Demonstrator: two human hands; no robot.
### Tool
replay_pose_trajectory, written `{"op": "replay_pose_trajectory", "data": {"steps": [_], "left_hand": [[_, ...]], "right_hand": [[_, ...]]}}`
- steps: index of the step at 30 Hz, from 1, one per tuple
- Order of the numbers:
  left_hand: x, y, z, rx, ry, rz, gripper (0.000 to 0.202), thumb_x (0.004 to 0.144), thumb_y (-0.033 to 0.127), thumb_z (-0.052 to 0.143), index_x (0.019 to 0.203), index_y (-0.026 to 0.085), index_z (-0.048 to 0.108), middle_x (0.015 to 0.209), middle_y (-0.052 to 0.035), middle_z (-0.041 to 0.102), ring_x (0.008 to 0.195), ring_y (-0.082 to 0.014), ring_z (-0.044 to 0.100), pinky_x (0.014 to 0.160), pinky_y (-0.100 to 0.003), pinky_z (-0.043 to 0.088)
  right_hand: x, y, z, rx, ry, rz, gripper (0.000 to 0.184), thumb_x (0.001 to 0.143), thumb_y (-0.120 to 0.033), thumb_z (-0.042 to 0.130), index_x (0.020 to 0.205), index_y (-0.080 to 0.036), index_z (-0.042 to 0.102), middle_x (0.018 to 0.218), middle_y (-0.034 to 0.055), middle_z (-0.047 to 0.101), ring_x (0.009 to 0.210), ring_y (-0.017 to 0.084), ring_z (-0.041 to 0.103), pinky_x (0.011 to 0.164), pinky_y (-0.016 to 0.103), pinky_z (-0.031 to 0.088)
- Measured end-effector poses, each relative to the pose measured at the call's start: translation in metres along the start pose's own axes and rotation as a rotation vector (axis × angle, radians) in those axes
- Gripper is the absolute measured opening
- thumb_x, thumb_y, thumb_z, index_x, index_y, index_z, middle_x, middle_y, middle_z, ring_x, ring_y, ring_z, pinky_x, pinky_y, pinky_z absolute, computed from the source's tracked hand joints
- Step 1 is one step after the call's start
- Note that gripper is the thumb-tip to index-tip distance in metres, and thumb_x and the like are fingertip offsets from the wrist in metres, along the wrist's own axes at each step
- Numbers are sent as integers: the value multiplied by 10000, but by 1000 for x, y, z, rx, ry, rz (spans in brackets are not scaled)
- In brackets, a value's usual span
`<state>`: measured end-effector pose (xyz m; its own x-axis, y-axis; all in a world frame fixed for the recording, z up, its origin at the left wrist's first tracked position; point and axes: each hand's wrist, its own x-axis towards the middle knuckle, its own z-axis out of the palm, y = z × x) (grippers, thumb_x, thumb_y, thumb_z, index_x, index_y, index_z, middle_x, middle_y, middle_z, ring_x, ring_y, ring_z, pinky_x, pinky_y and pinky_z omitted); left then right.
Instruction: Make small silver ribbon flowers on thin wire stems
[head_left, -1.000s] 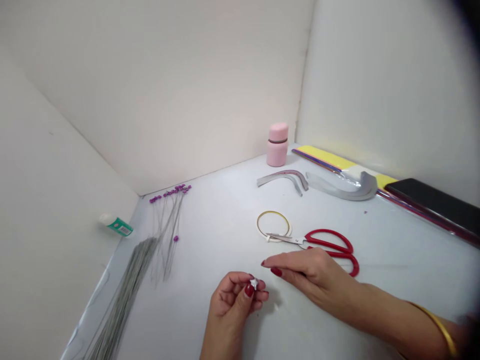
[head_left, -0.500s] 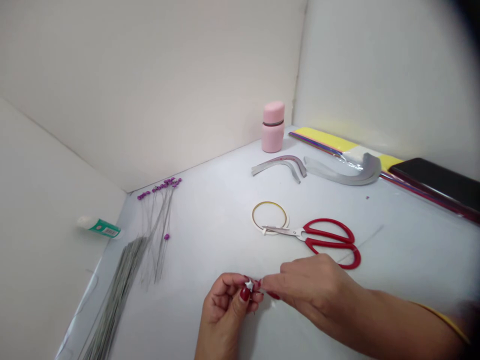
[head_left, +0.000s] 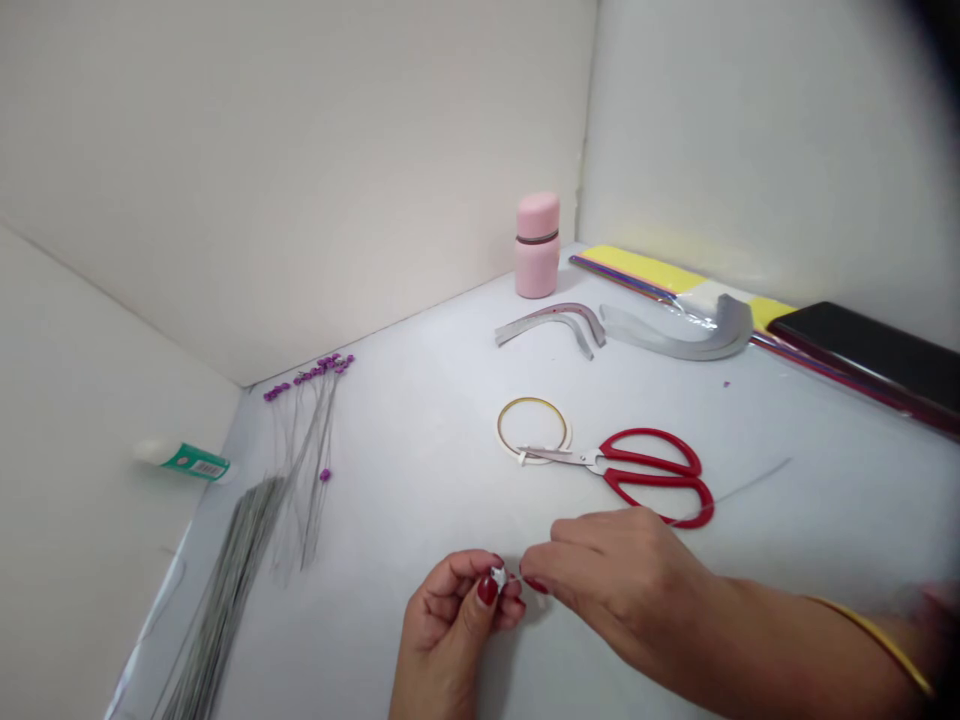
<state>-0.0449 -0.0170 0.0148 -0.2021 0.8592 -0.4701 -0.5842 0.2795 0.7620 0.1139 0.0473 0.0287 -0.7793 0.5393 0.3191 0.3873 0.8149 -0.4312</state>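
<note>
Left hand (head_left: 452,622): at the near edge of the scene, about the middle; thumb and forefinger are clamped on the star, with the other fingers curled behind it.
Star (head_left: 499,578): a small silvery piece, held up between the left hand's fingertips, just left of the right hand.
Right hand (head_left: 626,575): near, on the right, palm down; thumb and forefinger are drawn together just beside the star, apart from the left hand's grip. I cannot tell what, if anything, is between their tips.
Bangle (head_left: 874,628): gold, around the right wrist.
Wire (head_left: 754,482): thin, showing from behind the right hand, crossing the scissors' lower handle and running off to the right.
Scissors (head_left: 591,459): red-handled, just beyond the right hand, blades pointing left over the ring.
Ring (head_left: 531,400): gold inside, white outside, flat on the desk (head_left: 420,430).
Stems (head_left: 311,490): thin, on the left, with purple buds (head_left: 324,368) at their far ends; one bud sits nearer.
Bundle (head_left: 225,590): many grey wires, near left, beside the stems.
Tube (head_left: 196,462): green and white, at the desk's left edge, its pale end blurred.
Bottle (head_left: 538,265): pink, upright at the far corner.
Strips (head_left: 562,315): curved, grey and pinkish, nearer than the bottle; a thicker grey roll (head_left: 690,345) curls to their right.
Packet (head_left: 645,270): yellow, shiny, along the far right wall.
Slab (head_left: 870,345): black, flat, over the packet's right part.
</note>
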Motion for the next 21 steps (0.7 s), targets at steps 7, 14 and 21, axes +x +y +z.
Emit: {"op": "replay_pose_trajectory", "data": {"steps": [7,14,21], "left_hand": [[-1,-1,0,34,1,-13,233,510,294,818,643,143,699,553,-35,689,482,-81,582,524,-157,460],[-2,1,3,34,16,-26,242,490,296,826,635,144,706,529,-24,679,484,-78,589,523,-147,460],[-2,0,2,12,18,-23,232,492,280,827,636,142,710,544,-30,689,476,-75,592,519,-140,464]], "right_hand": [[1,0,-1,13,-5,-7,181,830,-101,404,724,-207,505,602,-27,525,524,119,436,493,260,217],[0,0,-1,34,-34,0,190,821,-86,393,732,-208,508,601,-24,510,523,120,423,502,259,232],[0,0,-1,10,-18,-3,193,821,-90,394,732,-210,516,587,-30,495,512,120,413,491,261,229]]}}
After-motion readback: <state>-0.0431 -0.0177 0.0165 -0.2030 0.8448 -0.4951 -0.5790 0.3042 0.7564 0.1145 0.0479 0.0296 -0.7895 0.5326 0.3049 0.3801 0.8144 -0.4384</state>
